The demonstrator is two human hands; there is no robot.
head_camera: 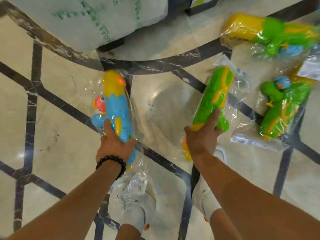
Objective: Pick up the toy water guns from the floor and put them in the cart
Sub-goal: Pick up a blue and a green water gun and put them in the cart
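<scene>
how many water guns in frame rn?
4. Blue-yellow gun gripped in the left hand; green gun gripped in the right hand; two bagged green-yellow guns on the floor at right, upper and lower. More may lie out of view.

Two water guns are held above the floor (60, 101), side by side and well apart. The left-hand water gun (114, 108) sits in the left hand (115, 144), its barrel pointing away from the person. The right-hand water gun (213, 99) sits in the right hand (202, 137), tilted to the right at its far end. Further right, the near floor gun (280, 108) lies on the floor in its bag. Behind it, at the far right, lies the far floor gun (270, 33). A wrapped bundle (83, 19) stands at the far left-centre. Two shoes (133, 208) stand nearest, below the arms.
</scene>
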